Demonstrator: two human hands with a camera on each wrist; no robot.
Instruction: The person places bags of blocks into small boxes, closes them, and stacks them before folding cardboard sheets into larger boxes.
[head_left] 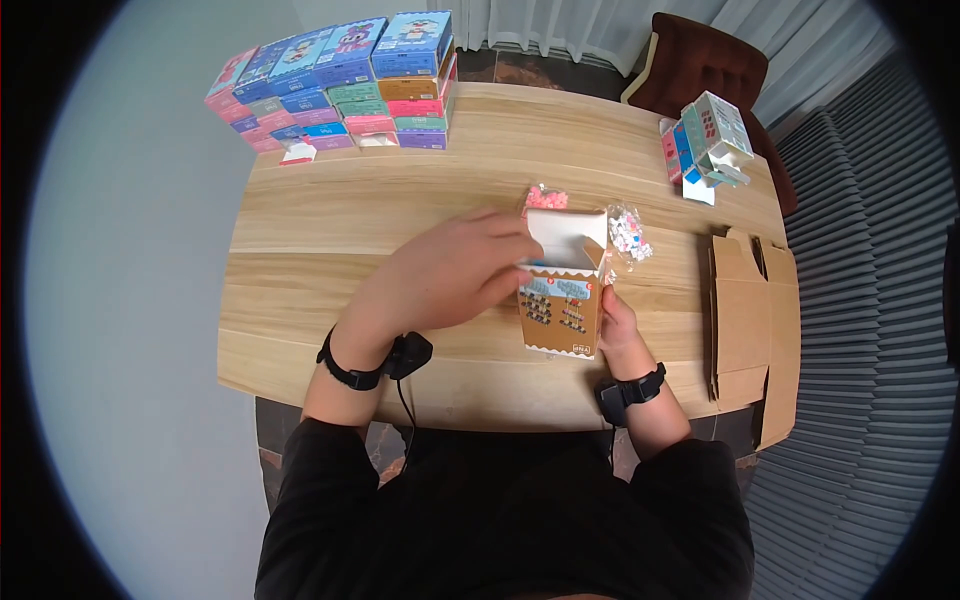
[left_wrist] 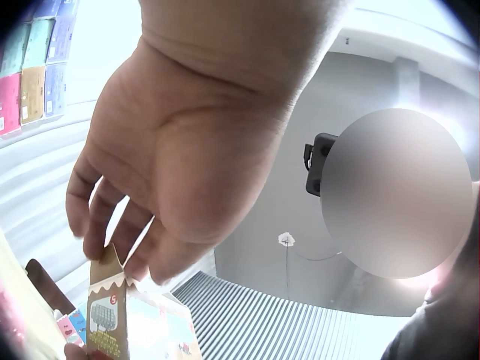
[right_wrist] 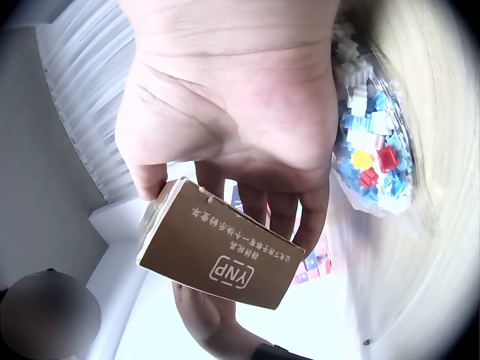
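Note:
A small brown cardboard box with printed block pictures stands open at the top, its white inner flap raised. My right hand grips it from the right side; in the right wrist view the thumb and fingers hold opposite sides, and the box's brown base faces that camera. My left hand reaches over the top left of the box, its fingertips right at the opening. The left wrist view shows the long, loosely bent fingers beside a brown side flap. A bit of blue shows inside the box.
Clear bags of pink pieces and white-and-blue pieces lie behind the box. Stacked colourful boxes stand at the back left, more boxes at the back right. Flattened cardboard lies along the table's right edge.

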